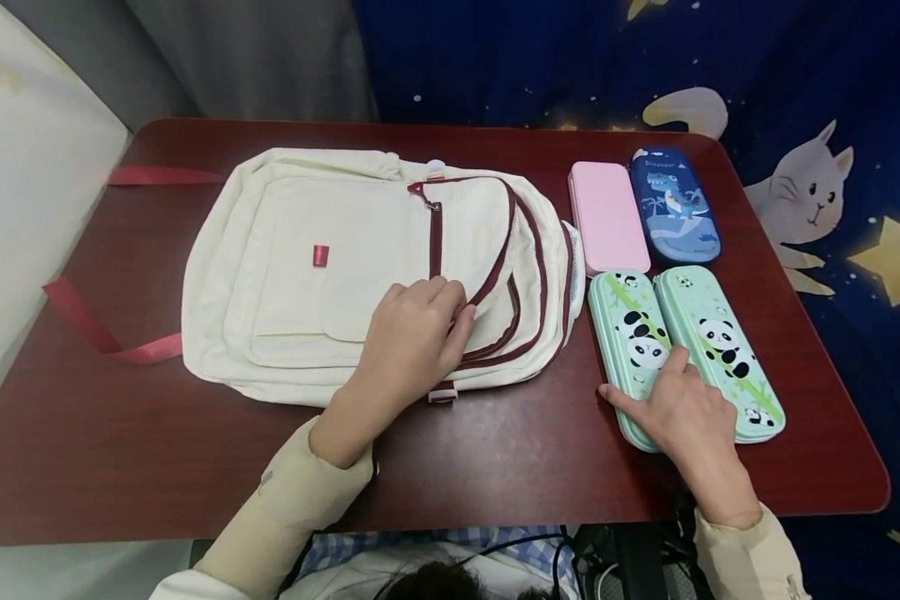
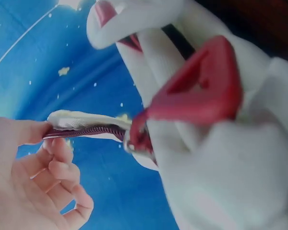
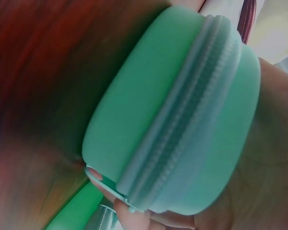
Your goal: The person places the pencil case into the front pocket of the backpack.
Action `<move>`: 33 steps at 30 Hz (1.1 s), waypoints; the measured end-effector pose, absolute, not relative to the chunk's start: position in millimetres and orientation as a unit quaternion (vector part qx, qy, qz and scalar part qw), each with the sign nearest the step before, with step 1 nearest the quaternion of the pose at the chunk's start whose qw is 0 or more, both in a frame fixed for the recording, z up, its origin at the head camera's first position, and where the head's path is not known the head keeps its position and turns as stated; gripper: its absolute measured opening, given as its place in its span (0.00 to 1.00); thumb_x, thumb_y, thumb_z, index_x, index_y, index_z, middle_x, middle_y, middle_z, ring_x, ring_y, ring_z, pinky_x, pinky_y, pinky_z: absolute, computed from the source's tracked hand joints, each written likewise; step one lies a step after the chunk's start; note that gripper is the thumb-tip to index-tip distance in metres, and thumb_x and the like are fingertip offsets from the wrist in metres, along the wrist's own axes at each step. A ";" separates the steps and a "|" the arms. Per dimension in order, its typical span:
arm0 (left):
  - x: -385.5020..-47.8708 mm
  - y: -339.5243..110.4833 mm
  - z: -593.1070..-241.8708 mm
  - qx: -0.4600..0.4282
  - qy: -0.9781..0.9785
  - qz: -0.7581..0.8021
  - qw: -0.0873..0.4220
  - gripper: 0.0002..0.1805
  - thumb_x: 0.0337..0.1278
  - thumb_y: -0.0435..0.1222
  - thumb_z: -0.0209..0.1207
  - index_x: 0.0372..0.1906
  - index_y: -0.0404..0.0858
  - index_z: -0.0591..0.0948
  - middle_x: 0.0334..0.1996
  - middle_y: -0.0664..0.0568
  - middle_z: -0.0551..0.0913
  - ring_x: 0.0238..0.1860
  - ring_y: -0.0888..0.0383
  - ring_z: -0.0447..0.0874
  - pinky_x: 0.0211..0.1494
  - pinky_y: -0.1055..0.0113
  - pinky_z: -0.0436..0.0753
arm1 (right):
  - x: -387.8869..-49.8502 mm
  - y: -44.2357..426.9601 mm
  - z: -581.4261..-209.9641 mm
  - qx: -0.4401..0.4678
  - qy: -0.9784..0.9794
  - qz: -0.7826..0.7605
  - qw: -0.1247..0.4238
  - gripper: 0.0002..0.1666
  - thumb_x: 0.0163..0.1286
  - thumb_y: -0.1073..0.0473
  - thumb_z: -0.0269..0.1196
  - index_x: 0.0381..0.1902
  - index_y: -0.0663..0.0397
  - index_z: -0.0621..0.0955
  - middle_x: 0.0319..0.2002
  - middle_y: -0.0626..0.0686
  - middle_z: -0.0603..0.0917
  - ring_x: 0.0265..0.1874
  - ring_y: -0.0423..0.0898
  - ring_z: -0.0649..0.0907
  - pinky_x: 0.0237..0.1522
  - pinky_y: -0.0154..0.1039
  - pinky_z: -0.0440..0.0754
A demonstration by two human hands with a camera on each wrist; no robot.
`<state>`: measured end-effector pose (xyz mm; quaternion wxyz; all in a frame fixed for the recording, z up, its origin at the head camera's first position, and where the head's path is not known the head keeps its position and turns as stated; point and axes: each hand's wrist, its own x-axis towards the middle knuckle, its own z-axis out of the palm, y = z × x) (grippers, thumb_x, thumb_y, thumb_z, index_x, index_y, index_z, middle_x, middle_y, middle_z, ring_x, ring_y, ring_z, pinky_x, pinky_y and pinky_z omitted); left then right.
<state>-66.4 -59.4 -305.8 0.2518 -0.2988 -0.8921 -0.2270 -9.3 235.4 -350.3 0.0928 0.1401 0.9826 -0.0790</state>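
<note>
Green case (image 3: 134, 105), its zip teeth (image 3: 189, 105) clear only from the right wrist, points away, gripped by the right hand (image 1: 688, 412); left hand (image 1: 414, 333) pinches the bag (image 1: 285, 267), lying lengthwise left to right.

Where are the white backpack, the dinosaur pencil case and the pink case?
White backpack (image 1: 375, 258), head view: on its front panel.
Dinosaur pencil case (image 1: 675, 207), head view: on its lid.
Pink case (image 1: 610, 218), head view: top face.
</note>
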 end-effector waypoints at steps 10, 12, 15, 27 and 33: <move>-55.2 -97.2 -304.3 -0.192 -0.850 -0.387 0.300 0.09 0.57 0.33 0.55 0.23 0.34 0.76 0.18 0.50 0.73 0.20 0.54 0.65 0.28 0.61 0.63 | -5.2 234.3 -350.5 0.137 0.984 -0.077 0.080 0.52 0.44 0.26 0.64 0.38 0.70 0.60 0.21 0.63 0.69 0.15 0.60 0.72 0.13 0.50 0.65; -52.0 -104.1 -307.0 -0.168 -0.845 -0.405 0.306 0.10 0.57 0.33 0.55 0.23 0.34 0.76 0.17 0.48 0.70 0.19 0.55 0.62 0.27 0.62 0.61 | -4.9 234.8 -349.8 0.137 0.984 -0.079 0.080 0.53 0.44 0.24 0.63 0.37 0.69 0.60 0.20 0.62 0.68 0.14 0.59 0.71 0.12 0.49 0.65; -46.8 -112.3 -312.3 -0.134 -0.844 -0.420 0.306 0.10 0.58 0.33 0.54 0.24 0.33 0.76 0.16 0.48 0.67 0.19 0.57 0.60 0.27 0.64 0.59 | -4.5 235.5 -349.5 0.136 0.984 -0.079 0.084 0.54 0.43 0.23 0.61 0.37 0.69 0.60 0.21 0.62 0.68 0.13 0.57 0.71 0.13 0.48 0.65; -36.7 -127.8 -325.6 -0.055 -0.830 -0.458 0.313 0.10 0.60 0.33 0.55 0.26 0.31 0.78 0.16 0.50 0.67 0.19 0.57 0.64 0.25 0.70 0.59 | 8.8 237.0 -355.1 0.116 0.986 -0.108 0.054 0.69 0.40 0.25 0.66 0.56 0.80 0.56 0.35 0.72 0.71 0.29 0.64 0.75 0.21 0.56 0.71; -34.0 -127.8 -329.1 -0.022 -0.815 -0.485 0.317 0.09 0.59 0.32 0.56 0.27 0.31 0.80 0.15 0.49 0.68 0.19 0.57 0.64 0.29 0.67 0.62 | 26.3 231.9 -360.7 0.138 0.981 -0.131 0.016 0.67 0.44 0.33 0.69 0.62 0.80 0.55 0.43 0.77 0.70 0.38 0.71 0.73 0.29 0.64 0.71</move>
